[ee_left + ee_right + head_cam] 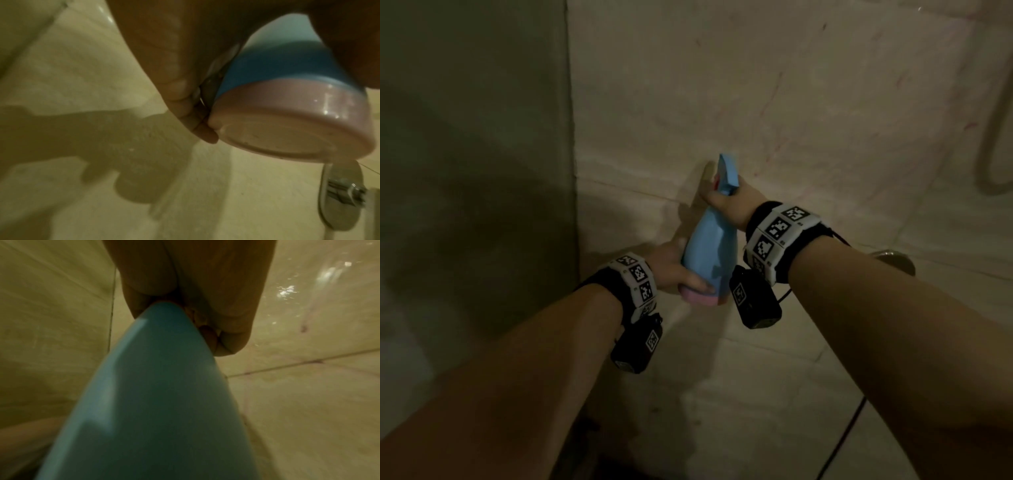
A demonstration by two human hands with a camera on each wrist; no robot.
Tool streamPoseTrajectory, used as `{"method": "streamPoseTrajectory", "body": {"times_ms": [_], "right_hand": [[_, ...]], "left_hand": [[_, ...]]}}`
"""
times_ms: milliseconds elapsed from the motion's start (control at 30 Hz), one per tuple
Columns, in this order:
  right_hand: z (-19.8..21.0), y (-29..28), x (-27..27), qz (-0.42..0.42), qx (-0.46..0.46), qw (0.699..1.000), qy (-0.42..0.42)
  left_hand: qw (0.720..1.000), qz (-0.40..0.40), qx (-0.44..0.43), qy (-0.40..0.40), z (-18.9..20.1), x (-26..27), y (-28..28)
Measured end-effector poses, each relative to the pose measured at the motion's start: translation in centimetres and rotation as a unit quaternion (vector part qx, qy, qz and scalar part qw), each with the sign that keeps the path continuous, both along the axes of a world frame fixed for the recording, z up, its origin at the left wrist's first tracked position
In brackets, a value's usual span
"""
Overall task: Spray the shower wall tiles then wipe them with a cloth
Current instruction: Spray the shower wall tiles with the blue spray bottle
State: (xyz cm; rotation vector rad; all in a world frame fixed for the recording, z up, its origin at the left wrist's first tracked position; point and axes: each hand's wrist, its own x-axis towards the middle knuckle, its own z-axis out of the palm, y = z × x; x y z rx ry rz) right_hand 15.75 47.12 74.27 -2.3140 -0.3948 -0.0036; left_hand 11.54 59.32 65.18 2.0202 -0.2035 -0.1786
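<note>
We are facing the tiles [808,102], pale and pink-veined, filling most of the view. We are holding the bottle [709,250], blue with a pink base, close to them, nozzle up. Our left hand [671,263] is gripping its base; our right hand [726,198] is curling round its neck.

No readable text; wristbands [779,229] carry only black-white square marker codes.
</note>
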Motion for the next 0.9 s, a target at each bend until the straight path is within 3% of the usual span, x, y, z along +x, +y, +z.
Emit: {"method": "streamPoseTrajectory", "body": {"times_ms": [300,533,700,900], "right_hand": [[-1.5,-1.4,0.0,-0.03,-0.04,0.999,0.009],[-2.9,-2.0,0.3,-0.044,-0.016,0.999,0.019],[-3.9,-4.7,0.0,-0.073,0.034,0.996,0.028],[-4.4,-9.2,-0.4,-0.128,0.03,0.991,0.021]], "left_hand": [[1.0,-0.009,-0.01,0.004,-1.5,-0.4,-1.8],[0.999,-0.02,-0.029,0.013,-3.7,0.3,-2.6],[0.999,-0.034,0.016,0.011,-3.8,1.0,-4.2],[0.997,-0.063,0.027,0.029,-4.1,1.9,-8.5]]}}
